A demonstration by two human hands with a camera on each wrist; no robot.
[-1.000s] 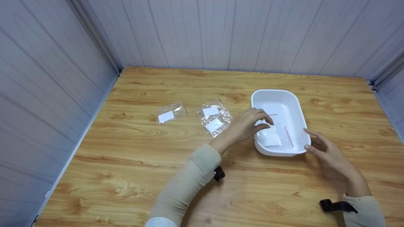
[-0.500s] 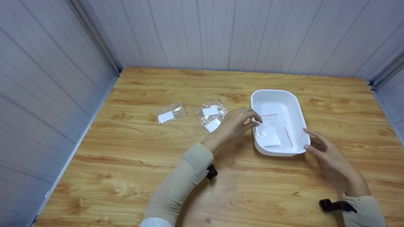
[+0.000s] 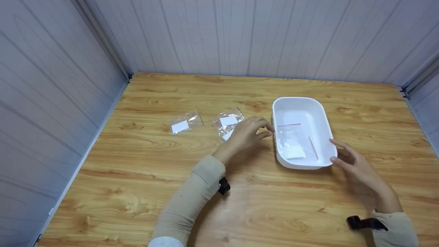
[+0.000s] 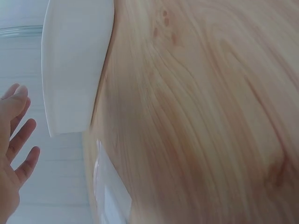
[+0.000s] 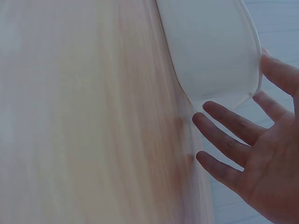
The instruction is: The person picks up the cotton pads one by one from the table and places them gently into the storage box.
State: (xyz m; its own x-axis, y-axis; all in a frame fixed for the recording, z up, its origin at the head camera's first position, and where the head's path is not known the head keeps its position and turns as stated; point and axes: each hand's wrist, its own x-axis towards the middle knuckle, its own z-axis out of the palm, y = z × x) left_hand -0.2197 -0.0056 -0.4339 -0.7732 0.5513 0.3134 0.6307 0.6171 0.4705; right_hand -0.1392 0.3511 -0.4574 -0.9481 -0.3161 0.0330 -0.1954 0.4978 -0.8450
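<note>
In the head view my left hand (image 3: 249, 133) hovers over the table just left of a white plastic basin (image 3: 305, 104), its fingers loosely bent and holding nothing. The left wrist view shows that hand (image 4: 16, 135) with spread fingers beside the basin's outer wall (image 4: 74, 70). My right hand (image 3: 355, 164) holds the basin's near right corner by thumb and forefinger at the rim; its other fingers (image 5: 224, 140) are spread below. Inside the basin lie clear zip bags (image 3: 291, 140) with red seal lines and white contents. Two overlapping zip bags (image 3: 228, 120) lie partly hidden behind my left hand.
Another clear zip bag (image 3: 180, 127) with a white piece inside lies farther left on the wood-grain table (image 3: 137, 178). Pale panel walls (image 3: 233, 37) stand at the back and sides. A black strap device (image 3: 365, 223) sits on my right wrist.
My left hand has drawn back leftward out of the basin, uncovering the bags inside, and now covers more of the bags on the table. My right hand and the basin stay put.
</note>
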